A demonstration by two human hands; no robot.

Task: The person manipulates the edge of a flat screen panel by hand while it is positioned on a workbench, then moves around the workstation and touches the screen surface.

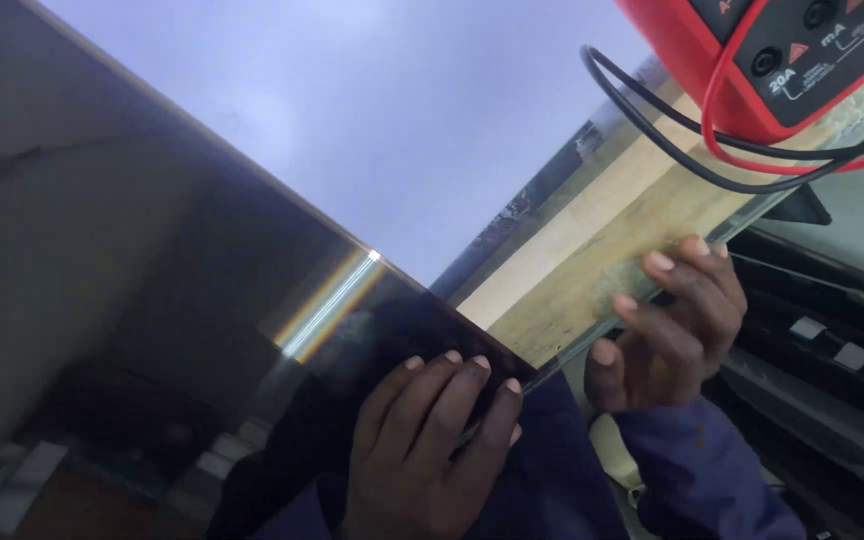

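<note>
The left hand (pixel 427 440) lies with its fingers spread flat on the near corner of a big glossy dark panel (pixel 202 300), which looks like a screen; the thumb is out of sight beneath, so whether it pinches the edge I cannot tell. The panel stretches away up and to the left of that hand and runs off the top and left of the view, so its full size is cut off. Its surface throws back a pale violet sheen and a thin rainbow streak (pixel 332 300) just above the left fingers, and lower down a muddle of blurred reflections that I cannot make out.

The right hand (pixel 667 320) sits just to the right of the left one, fingers curled over the edge of a pale wooden board (pixel 592 240), gripping it; a thin glassy strip seems to run along that same edge, though where board ends and panel begins is hard to judge. Both wrists wear dark blue sleeves (pixel 692 480).

Above the right hand, at the top corner, a red meter (pixel 782 60) is cut off by the frame, only its lower part with sockets showing. A black lead (pixel 652 130) and a red lead (pixel 742 150) loop down from it across the board, well clear of the fingers. To the right of the right hand lie dark slatted parts (pixel 822 340), too dim and blurred to name. The bench itself is hidden.
</note>
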